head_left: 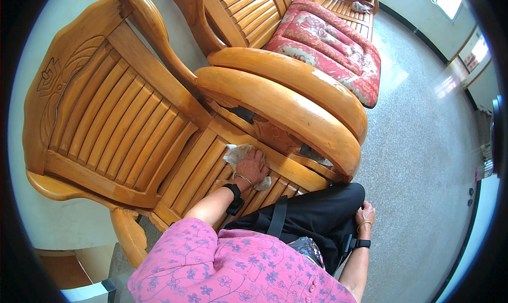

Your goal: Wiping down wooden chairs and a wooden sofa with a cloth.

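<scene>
A thin whitish cloth lies bunched on the slatted seat of a wooden armchair. My left hand presses down on it with bent fingers, and crumpled edges of the cloth stick out on both sides of the hand. The seat's inner edge, beside the curved armrest, is close to my fingers. My right hand rests against my knee in black trousers. Its fingers look curled in, partly hidden, with nothing visible in them.
The chair's carved, slatted backrest rises at the left. Right behind the armrest stands a second wooden seat, its arm almost touching. A red floral cushion lies on that seat, overhanging its front. Grey speckled floor stretches along the right.
</scene>
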Tool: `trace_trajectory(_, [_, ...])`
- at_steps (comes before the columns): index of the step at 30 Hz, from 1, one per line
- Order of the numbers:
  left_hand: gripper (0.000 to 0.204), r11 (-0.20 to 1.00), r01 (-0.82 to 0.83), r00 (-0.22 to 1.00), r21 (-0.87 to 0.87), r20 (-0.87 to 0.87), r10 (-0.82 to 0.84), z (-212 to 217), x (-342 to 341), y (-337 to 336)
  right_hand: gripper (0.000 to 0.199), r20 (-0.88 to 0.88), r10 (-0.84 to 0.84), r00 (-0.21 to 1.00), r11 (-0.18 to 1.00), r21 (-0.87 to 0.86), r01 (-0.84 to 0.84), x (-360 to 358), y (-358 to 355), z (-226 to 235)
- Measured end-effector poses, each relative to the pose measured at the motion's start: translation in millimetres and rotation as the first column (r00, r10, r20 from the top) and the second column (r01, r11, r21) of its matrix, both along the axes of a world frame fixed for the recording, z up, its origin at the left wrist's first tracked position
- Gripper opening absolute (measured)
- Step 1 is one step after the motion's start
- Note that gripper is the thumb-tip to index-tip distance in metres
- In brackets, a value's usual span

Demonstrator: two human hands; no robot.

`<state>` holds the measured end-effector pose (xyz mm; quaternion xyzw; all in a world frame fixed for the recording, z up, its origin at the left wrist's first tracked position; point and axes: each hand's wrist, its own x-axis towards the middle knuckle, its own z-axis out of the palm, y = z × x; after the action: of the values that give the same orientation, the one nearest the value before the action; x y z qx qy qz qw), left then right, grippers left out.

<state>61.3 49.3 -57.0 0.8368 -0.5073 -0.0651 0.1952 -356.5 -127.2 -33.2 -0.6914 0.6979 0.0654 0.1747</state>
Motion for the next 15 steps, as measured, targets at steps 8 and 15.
trace_trajectory(8, [0.043, 1.0, 0.012, 1.0, 0.0, -0.017, -0.012, -2.2, 1.8, 0.3, 0.031, -0.024, 0.023, 0.999, 1.0, -0.004, -0.023, -0.1, -0.1, -1.1])
trace_trajectory(15, [0.042, 1.0, 0.004, 1.0, -0.001, -0.03, -0.004, -3.3, 1.0, -0.1, 0.029, -0.011, 0.016, 1.0, 1.0, -0.005, -0.016, -4.6, -1.3, -7.9])
